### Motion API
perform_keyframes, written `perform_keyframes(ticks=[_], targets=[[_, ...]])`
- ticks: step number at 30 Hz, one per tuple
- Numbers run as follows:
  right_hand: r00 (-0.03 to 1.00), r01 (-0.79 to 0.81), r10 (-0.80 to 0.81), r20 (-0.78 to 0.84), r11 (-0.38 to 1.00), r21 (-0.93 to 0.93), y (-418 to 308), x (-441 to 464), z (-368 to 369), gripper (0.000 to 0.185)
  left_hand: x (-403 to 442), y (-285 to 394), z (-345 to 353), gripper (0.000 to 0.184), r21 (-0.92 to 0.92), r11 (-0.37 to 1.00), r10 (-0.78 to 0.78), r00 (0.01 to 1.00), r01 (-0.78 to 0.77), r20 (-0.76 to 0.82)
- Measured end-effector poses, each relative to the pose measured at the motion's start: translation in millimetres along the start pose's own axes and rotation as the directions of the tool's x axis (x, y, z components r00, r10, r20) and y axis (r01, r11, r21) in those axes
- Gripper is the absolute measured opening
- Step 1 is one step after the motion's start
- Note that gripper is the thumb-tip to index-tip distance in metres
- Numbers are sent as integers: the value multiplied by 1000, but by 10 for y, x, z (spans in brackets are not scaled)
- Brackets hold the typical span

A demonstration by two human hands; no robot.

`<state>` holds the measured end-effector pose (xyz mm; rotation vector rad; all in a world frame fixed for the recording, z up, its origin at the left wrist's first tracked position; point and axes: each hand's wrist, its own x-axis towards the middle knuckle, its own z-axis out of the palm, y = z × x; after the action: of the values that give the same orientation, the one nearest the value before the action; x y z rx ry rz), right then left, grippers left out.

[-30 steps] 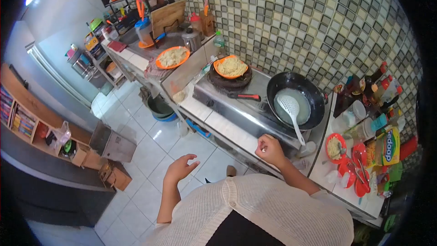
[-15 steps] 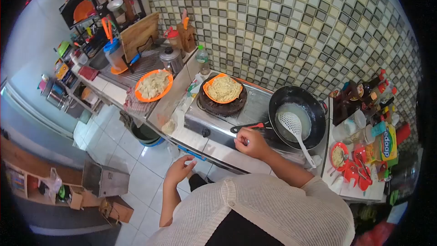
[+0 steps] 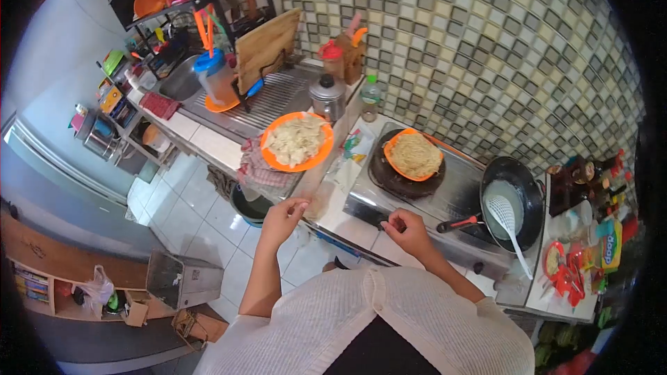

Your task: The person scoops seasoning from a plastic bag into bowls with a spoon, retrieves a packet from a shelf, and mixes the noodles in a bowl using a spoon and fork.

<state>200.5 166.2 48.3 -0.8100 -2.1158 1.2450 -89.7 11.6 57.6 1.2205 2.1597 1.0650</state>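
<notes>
My left hand point(image 3: 283, 221) is held over the counter's front edge, fingers loosely bent and apart from the thumb, with nothing seen in it. Just beyond its fingertips lies a clear plastic bag point(image 3: 319, 199). My right hand point(image 3: 408, 231) is curled in front of the gas stove point(image 3: 462, 242), close to its left knob, and appears to hold nothing. An orange plate of noodles point(image 3: 415, 155) sits on the left burner. On the right burner stands a black wok point(image 3: 531, 212) with whitish liquid, a white slotted ladle point(image 3: 506, 217) resting in it.
An orange plate of pale, shredded food point(image 3: 295, 142) stands left on the counter, beside a checked cloth point(image 3: 262, 167). Behind are a metal pot point(image 3: 328, 97), a bottle point(image 3: 370, 101) and a cutting board point(image 3: 267, 48). Red dishes point(image 3: 571, 274) and bottles crowd the right end.
My view has swung left, so the counter sits further right. My left hand has come up to the counter edge by the plastic bag. My right hand has moved left from the wok handle toward the left knob.
</notes>
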Motion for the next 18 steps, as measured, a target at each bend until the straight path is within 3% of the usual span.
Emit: perform_keyframes(ticks=[2, 3, 6, 8, 12, 16, 18], targets=[[999, 47, -47, 11, 999, 16, -61, 102, 214, 17, 100, -429, -96, 23, -149, 986, -81, 996, 74, -41], [999, 42, -42, 12, 999, 19, -74, 147, 294, 17, 110, -529, -125, 21, -304, 952, -68, 990, 27, -123], [999, 25, -26, 25, 999, 38, -91, 244, 455, 13, 147, -818, -372, 19, -302, 945, -151, 986, 125, -66], [995, -77, 70, 64, 990, 119, -92, 273, 499, 11, 187, -905, -421, 20, -325, 936, -159, 986, 133, -58], [991, -128, 131, -16, 986, 103, -45, 241, 538, 10, 371, -988, -268, 28, -316, 936, -159, 987, 152, 4], [986, -49, 37, -161, 996, -77, -4, 70, 423, 10, 599, -572, -24, 39, -267, 954, -85, 979, 134, 186], [964, -5, -25, -264, 994, -112, 72, -120, 375, 10, 793, -368, 183, 42, -297, 954, 46, 964, 36, 263]])
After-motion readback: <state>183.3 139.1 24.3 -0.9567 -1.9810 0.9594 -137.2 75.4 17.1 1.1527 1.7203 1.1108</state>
